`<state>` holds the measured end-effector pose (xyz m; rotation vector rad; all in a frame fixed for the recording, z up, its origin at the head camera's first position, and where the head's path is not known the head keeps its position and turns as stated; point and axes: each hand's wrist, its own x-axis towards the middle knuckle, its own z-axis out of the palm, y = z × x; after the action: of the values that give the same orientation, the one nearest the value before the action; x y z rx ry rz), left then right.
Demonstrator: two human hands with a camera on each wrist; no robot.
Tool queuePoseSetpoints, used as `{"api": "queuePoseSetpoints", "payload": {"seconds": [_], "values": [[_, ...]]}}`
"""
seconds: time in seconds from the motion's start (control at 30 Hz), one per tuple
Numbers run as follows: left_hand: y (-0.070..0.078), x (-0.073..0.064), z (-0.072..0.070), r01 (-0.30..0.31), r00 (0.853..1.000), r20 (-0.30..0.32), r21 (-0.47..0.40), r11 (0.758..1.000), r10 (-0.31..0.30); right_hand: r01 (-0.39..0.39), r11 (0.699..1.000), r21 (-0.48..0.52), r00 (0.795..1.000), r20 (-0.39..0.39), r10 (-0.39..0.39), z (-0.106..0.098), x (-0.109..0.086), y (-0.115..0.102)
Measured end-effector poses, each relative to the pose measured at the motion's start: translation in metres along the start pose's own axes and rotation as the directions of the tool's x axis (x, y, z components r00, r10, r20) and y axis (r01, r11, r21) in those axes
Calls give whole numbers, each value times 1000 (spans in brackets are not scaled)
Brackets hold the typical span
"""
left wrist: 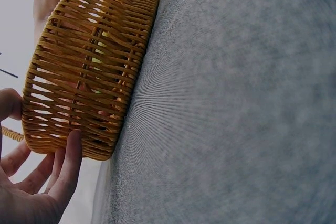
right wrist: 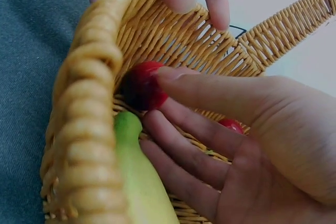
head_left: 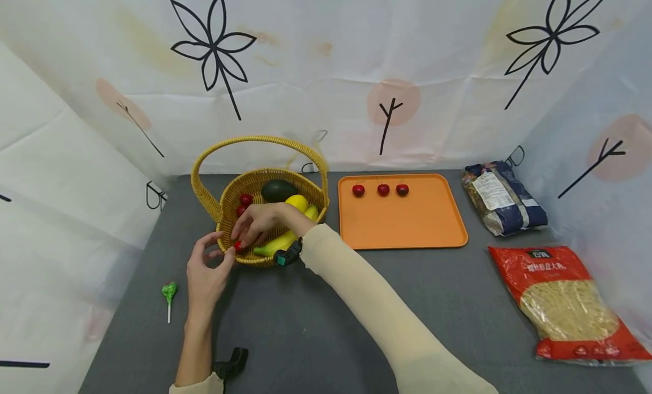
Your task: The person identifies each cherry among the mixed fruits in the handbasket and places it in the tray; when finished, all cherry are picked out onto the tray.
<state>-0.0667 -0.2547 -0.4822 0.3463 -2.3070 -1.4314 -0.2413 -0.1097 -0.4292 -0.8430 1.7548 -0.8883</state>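
Near the back of the table stands a yellow wicker basket (head_left: pixel 257 262) with a tall handle. My left hand (head_left: pixel 209 275) grips its left rim, thumb and fingers on either side of the weave; the left wrist view shows fingertips against the outer wall (left wrist: pixel 94 77). My right hand (head_left: pixel 260 219) reaches inside, pinching a dark red cherry (right wrist: pixel 144 85) between thumb and fingers, low by the basket's wall. Beside those fingers lies a banana (right wrist: pixel 142 177). The basket also holds a dark green avocado (head_left: pixel 278 190), a lemon (head_left: pixel 297 202) and more cherries (head_left: pixel 246 199).
Right of the basket, an orange tray (head_left: pixel 402 227) bears three cherries (head_left: pixel 383 189) in a row. Farther right lie a dark blue food bag (head_left: pixel 501 198) and a red bag of pasta (head_left: pixel 570 306). A green lollipop (head_left: pixel 169 292) lies at the left. White patterned cloth walls surround the table.
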Motion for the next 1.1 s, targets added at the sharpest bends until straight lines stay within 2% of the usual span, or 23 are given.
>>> {"api": "queuePoseSetpoints", "payload": {"seconds": [0.13, 0.37, 0.67, 0.77, 0.87, 1.1], "values": [[-1, 0, 0, -3, 1000, 1, 2, 1000, 3, -26, 1000, -11, 999, 24, 27, 0, -2, -6], [-1, -1, 0, 5, 1000, 6, 22, 1000, -5, -50, 999, -12, 999, 14, 50, 2, 2, -5], [1, -1, -1, 13, 1000, 5, 13, 1000, -13, -17, 994, -107, 1000, -13, 16, 3, 6, -1], [1, -1, -1, 12, 1000, 8, 9, 1000, -12, 5, 994, -105, 1000, -17, -7, 3, 1, -1], [1, -1, -1, 14, 1000, 9, 11, 1000, -14, 57, 992, -116, 997, -36, -62, 0, -6, -2], [0, -1, 0, 17, 1000, 6, 25, 1000, -17, 173, 965, -198, 980, -59, -188, -11, -34, -4]]}}
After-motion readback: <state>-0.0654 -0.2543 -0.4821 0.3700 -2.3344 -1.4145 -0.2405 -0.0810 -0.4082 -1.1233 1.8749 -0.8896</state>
